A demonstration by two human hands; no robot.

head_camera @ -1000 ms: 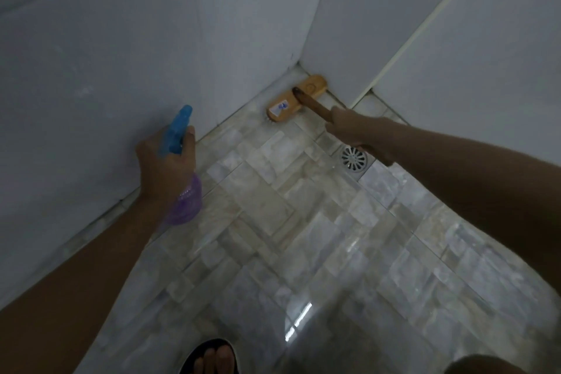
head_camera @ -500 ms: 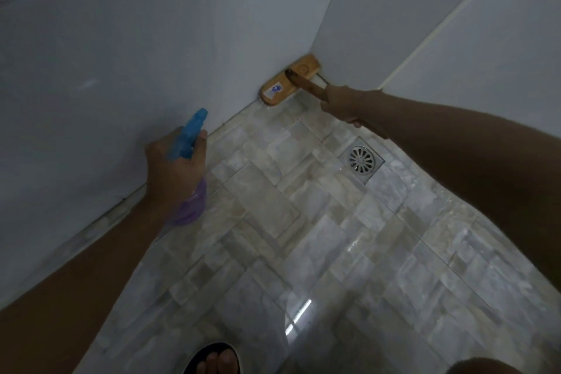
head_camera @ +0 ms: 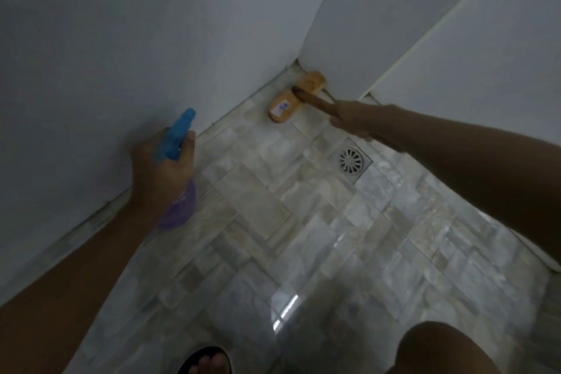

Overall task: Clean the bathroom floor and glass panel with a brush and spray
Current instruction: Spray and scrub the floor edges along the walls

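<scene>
At centre left of the frame, the left hand (head_camera: 158,170) grips a spray bottle (head_camera: 179,136) with a blue head and purple body, held above the tiled floor (head_camera: 303,237). At upper centre, the right hand (head_camera: 353,120) holds the dark handle of a wooden brush (head_camera: 285,103), whose head lies in the wall corner. A round drain (head_camera: 352,160) sits just below that hand.
</scene>
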